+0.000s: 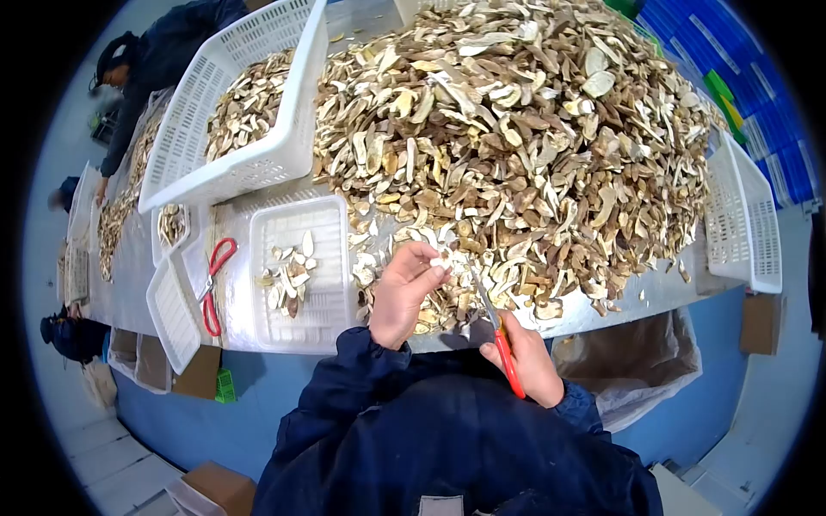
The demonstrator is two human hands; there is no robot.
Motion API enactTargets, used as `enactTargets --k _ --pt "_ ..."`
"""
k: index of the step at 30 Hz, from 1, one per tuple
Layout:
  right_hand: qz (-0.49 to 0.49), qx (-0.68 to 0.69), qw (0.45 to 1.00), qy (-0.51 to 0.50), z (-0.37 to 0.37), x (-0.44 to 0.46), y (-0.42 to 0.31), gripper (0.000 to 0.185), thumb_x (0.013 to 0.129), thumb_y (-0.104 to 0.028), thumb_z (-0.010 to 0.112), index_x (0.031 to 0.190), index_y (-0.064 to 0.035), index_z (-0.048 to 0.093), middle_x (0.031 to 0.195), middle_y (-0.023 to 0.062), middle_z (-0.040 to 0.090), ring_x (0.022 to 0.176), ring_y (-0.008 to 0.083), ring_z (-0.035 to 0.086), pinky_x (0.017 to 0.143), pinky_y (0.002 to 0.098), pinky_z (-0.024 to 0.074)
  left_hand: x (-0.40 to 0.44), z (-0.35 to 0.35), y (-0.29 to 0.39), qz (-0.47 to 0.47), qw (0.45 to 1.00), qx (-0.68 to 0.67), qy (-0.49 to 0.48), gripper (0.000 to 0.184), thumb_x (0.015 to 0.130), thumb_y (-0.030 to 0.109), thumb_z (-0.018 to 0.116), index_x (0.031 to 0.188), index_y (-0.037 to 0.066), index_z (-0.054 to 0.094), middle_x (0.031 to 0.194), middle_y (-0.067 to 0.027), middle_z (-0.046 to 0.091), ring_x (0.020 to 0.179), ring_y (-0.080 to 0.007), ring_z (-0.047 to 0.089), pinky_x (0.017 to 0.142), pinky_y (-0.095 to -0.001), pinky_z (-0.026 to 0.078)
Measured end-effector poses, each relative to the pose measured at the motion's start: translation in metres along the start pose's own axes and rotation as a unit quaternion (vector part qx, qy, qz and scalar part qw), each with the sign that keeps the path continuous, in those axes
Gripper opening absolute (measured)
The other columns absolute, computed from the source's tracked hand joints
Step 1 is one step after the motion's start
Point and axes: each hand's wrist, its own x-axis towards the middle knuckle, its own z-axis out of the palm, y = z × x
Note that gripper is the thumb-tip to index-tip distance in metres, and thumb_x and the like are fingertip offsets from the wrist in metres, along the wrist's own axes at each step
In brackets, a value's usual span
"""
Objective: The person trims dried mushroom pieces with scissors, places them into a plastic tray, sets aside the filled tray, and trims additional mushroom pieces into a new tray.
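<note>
Between the thumb and fingers of my left hand [401,294] is a pale mushroom slice [441,261], partly hidden by the fingertips. My right hand [535,363] is closed around the red handles of a pair of scissors [508,354]. Their blades point up and away, just right of the slice. Both hands are over the near edge of a large heap of dried mushroom slices [516,163]. To the left of my left hand, a shallow white plastic tray [325,245] carries a small group of slices.
Another pair of red-handled scissors [208,292] lies left of the tray. A white slotted basket [297,129] with slices stands behind it. At right is another white basket [742,219], with a lined box [637,361] below the table edge. A co-worker [138,77] stands far left.
</note>
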Motion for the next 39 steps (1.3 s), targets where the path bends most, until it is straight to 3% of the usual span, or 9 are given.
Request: enactTargets --k 9,23,25,27,30,33,34,37,39 --pt "-0.039 -0.013 0.999 -0.005 0.001 0.006 -0.011 0.060 0.081 -0.036 0.072 0.124 -0.0049 0.046 0.085 0.0168 0.061 0.082 0.0358 0.061 0.071 0.0433 0.0469 -0.007 -0.008 0.002 -0.049 0.996 0.056 -0.053 0.015 0.089 0.003 0.060 0.101 0.005 0.052 0.091 -0.0035 0.060 0.083 -0.0107 0.058 0.075 -0.0256 0.050" --pt "-0.018 0.063 0.998 -0.021 0.021 0.005 0.002 0.037 0.087 -0.032 0.066 0.100 0.0001 0.052 0.063 0.0205 0.056 0.063 0.0412 0.059 0.058 0.0433 0.0433 0.023 -0.054 0.011 -0.130 0.980 -0.114 -0.095 0.009 0.092 0.005 0.048 0.100 0.007 0.051 0.093 -0.0015 0.053 0.078 -0.0117 0.054 0.066 -0.0228 0.049" --pt "-0.010 0.061 0.998 -0.019 0.016 0.004 0.000 0.037 0.087 -0.031 0.065 0.101 0.0000 0.051 0.063 0.0206 0.055 0.062 0.0412 0.058 0.057 0.0429 0.0429 0.043 -0.049 0.020 -0.066 0.981 0.175 -0.043 0.012 0.090 0.013 0.055 0.099 0.004 0.054 0.092 -0.0052 0.056 0.080 -0.0151 0.057 0.068 -0.0291 0.049" --pt "-0.019 0.051 0.998 -0.006 0.015 0.003 0.002 0.037 0.087 -0.031 0.066 0.101 0.0002 0.051 0.062 0.0205 0.054 0.061 0.0413 0.057 0.057 0.0427 0.0429 0.062 -0.040 0.028 0.008 0.894 0.447 0.016 0.022 0.088 0.021 0.061 0.097 0.001 0.057 0.091 -0.0089 0.058 0.082 -0.0185 0.059 0.070 -0.0354 0.049" --pt "-0.020 0.050 0.999 0.004 0.013 -0.001 0.003 0.037 0.087 -0.031 0.066 0.102 0.0002 0.051 0.061 0.0203 0.053 0.060 0.0414 0.057 0.056 0.0428 0.0428 0.089 -0.038 0.006 0.176 0.764 0.606 0.134 0.028 0.080 0.023 0.071 0.093 0.000 0.060 0.073 -0.0102 0.058 0.072 -0.0234 0.058 0.064 -0.0356 0.046" --pt "-0.022 0.045 0.999 0.012 0.013 -0.004 0.008 0.038 0.087 -0.031 0.066 0.102 0.0003 0.051 0.061 0.0199 0.053 0.060 0.0413 0.057 0.056 0.0425 0.0430 0.105 -0.043 -0.010 0.207 0.708 0.667 0.103 0.036 0.080 0.024 0.070 0.103 -0.001 0.058 0.084 -0.0186 0.063 0.081 -0.0376 0.061 0.073 -0.0436 0.048" --pt "-0.024 0.042 0.999 0.016 0.013 -0.005 0.011 0.038 0.088 -0.031 0.066 0.102 0.0004 0.051 0.060 0.0198 0.053 0.060 0.0412 0.057 0.056 0.0424 0.0431 0.106 -0.046 -0.014 0.206 0.707 0.670 0.098 0.034 0.080 0.021 0.068 0.104 -0.001 0.058 0.080 -0.0151 0.062 0.077 -0.0307 0.062 0.071 -0.0403 0.049" --pt "-0.007 0.047 0.999 0.010 0.007 -0.007 0.009 0.039 0.088 -0.031 0.066 0.105 0.0005 0.052 0.061 0.0197 0.054 0.061 0.0408 0.058 0.057 0.0418 0.0437 0.092 -0.041 0.014 0.050 0.836 0.545 0.036 0.027 0.083 0.017 0.062 0.104 0.000 0.058 0.086 -0.0103 0.061 0.079 -0.0206 0.060 0.072 -0.0348 0.049" --pt "-0.002 0.054 0.998 0.017 0.006 -0.007 0.010 0.040 0.088 -0.032 0.066 0.107 0.0007 0.052 0.062 0.0197 0.054 0.061 0.0404 0.058 0.057 0.0413 0.0440 0.088 -0.053 0.011 -0.024 0.978 0.206 -0.018 0.024 0.086 0.014 0.057 0.109 0.004 0.056 0.095 -0.0030 0.057 0.081 -0.0133 0.055 0.071 -0.0288 0.047"
